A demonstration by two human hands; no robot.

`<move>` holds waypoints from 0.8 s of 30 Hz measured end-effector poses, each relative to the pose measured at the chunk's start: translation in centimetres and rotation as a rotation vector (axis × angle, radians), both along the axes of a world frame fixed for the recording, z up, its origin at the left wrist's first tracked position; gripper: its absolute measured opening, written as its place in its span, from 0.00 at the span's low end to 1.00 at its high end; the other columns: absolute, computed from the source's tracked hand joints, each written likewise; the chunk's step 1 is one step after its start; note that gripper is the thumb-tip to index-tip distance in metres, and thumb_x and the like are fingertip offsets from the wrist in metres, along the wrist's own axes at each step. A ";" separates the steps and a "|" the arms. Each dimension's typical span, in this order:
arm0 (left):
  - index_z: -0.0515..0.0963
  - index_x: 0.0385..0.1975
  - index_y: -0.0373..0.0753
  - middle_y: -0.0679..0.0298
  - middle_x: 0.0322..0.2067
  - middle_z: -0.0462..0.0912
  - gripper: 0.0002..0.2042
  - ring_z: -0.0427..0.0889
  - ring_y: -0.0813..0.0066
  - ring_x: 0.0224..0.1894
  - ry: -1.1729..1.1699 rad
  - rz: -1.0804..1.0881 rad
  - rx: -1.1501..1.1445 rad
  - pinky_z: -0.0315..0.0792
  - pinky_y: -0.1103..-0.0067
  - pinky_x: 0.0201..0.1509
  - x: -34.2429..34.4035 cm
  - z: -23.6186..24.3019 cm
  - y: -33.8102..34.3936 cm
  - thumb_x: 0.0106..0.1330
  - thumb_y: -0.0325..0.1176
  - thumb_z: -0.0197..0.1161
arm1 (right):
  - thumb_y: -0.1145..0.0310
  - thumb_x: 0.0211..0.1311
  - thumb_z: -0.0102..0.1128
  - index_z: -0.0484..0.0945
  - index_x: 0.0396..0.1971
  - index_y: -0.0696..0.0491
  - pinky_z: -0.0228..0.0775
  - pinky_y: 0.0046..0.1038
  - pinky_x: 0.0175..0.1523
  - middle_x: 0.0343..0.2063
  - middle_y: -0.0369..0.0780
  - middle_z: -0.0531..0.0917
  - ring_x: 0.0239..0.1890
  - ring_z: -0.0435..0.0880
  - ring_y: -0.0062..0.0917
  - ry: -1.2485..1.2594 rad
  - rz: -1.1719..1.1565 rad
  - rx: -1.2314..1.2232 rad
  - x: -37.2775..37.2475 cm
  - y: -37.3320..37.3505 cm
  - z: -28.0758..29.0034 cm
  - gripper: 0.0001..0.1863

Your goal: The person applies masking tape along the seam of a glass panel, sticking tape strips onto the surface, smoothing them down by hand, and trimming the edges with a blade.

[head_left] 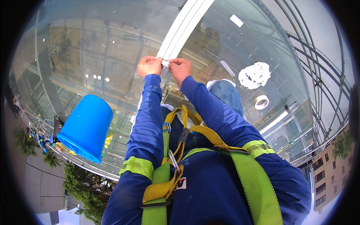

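Both forearms, in blue sleeves, reach forward over a glass surface (123, 48). A long white band (184, 30) with thin dark lines runs along it, away from me. At its near end my left hand (149, 66) has thumb and forefinger pinched together. Just beside it my right hand (181, 69) pinches too, fingers curled. A small white piece of tape (164, 68) shows between the fingertips, partly hidden by them. To the right of my knee lies a roll of white tape (261, 102), with a crumpled white wad (255, 75) a little farther off.
A blue bucket (87, 125) is at the left, near yellow items partly behind it. White strips (227, 68) and scraps (97, 77) lie about on the glass. Yellow-green harness straps (258, 183) cross my body. Curved metal bars (318, 63) rise beyond the right edge.
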State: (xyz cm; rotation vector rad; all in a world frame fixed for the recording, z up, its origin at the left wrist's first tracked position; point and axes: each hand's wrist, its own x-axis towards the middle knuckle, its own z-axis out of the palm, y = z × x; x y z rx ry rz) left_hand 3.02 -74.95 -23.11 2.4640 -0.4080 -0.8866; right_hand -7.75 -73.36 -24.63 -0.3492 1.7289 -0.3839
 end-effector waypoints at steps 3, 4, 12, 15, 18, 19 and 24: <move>0.82 0.28 0.33 0.62 0.23 0.85 0.13 0.83 0.76 0.26 0.018 -0.019 0.050 0.79 0.76 0.33 -0.8 0.2 -0.6 0.43 0.28 0.76 | 0.76 0.50 0.66 0.90 0.32 0.52 0.76 0.25 0.33 0.23 0.39 0.87 0.24 0.84 0.21 -0.018 0.030 -0.020 -0.9 -0.1 -0.9 0.09; 0.82 0.28 0.33 0.62 0.23 0.85 0.13 0.83 0.76 0.26 0.013 -0.018 0.051 0.79 0.76 0.33 -0.4 0.2 -0.5 0.43 0.28 0.76 | 0.78 0.52 0.66 0.89 0.35 0.56 0.75 0.23 0.31 0.25 0.38 0.88 0.25 0.84 0.19 -0.044 0.070 -0.044 -0.8 -0.2 -0.6 0.10; 0.77 0.37 0.35 0.51 0.35 0.86 0.27 0.86 0.58 0.38 -0.164 -0.242 0.357 0.80 0.68 0.47 -0.4 0.6 -1.2 0.36 0.40 0.80 | 0.69 0.48 0.69 0.89 0.37 0.50 0.76 0.28 0.37 0.22 0.38 0.86 0.27 0.85 0.23 0.043 0.416 -0.158 -2.0 -0.7 1.1 0.13; 0.75 0.38 0.34 0.47 0.39 0.84 0.27 0.84 0.51 0.45 -0.124 -0.227 0.336 0.78 0.65 0.53 0.4 0.5 -0.9 0.38 0.39 0.78 | 0.66 0.50 0.67 0.88 0.41 0.47 0.78 0.32 0.42 0.25 0.41 0.87 0.31 0.87 0.31 0.009 0.574 -0.177 -2.1 -1.6 2.4 0.16; 0.76 0.39 0.36 0.49 0.39 0.85 0.27 0.86 0.56 0.41 -0.098 -0.248 0.291 0.79 0.66 0.47 2.0 -0.2 -0.7 0.39 0.40 0.78 | 0.65 0.52 0.65 0.86 0.47 0.44 0.79 0.37 0.46 0.27 0.45 0.87 0.35 0.88 0.38 -0.015 0.699 -0.200 -2.1 -1.8 3.4 0.19; 0.76 0.39 0.36 0.49 0.39 0.85 0.27 0.86 0.56 0.41 -0.088 -0.260 0.278 0.79 0.66 0.47 1.8 -0.1 -0.8 0.39 0.40 0.78 | 0.65 0.53 0.64 0.85 0.50 0.43 0.79 0.38 0.47 0.26 0.45 0.87 0.35 0.88 0.40 0.003 0.757 -0.245 -2.5 -1.9 3.4 0.21; 0.75 0.41 0.37 0.47 0.41 0.84 0.24 0.82 0.48 0.47 -0.231 -0.355 0.261 0.75 0.62 0.55 -1.0 0.9 -3.3 0.45 0.42 0.74 | 0.66 0.53 0.65 0.84 0.51 0.46 0.78 0.40 0.48 0.30 0.46 0.87 0.37 0.87 0.42 -0.062 0.817 -0.355 -5.6 -3.0 2.8 0.21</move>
